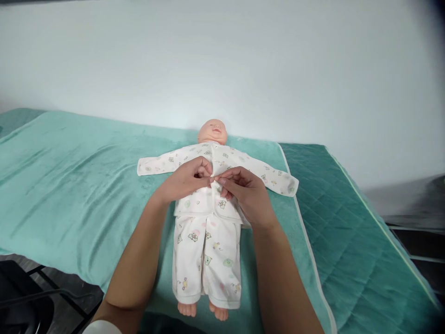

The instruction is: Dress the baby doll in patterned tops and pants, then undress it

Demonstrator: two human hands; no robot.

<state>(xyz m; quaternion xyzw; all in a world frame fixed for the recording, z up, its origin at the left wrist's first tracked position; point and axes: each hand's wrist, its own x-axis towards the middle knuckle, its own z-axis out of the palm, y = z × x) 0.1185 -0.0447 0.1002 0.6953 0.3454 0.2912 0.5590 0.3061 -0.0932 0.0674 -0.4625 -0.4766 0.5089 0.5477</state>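
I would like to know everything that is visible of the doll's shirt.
The shirt is white with small coloured prints and looks like soft cloth. The doll, on its back, wears it, the hem meeting the trousers. Its long sleeves spread to both sides. A front opening runs down the middle, where the left hand and right hand pinch the cloth, hiding part of it.
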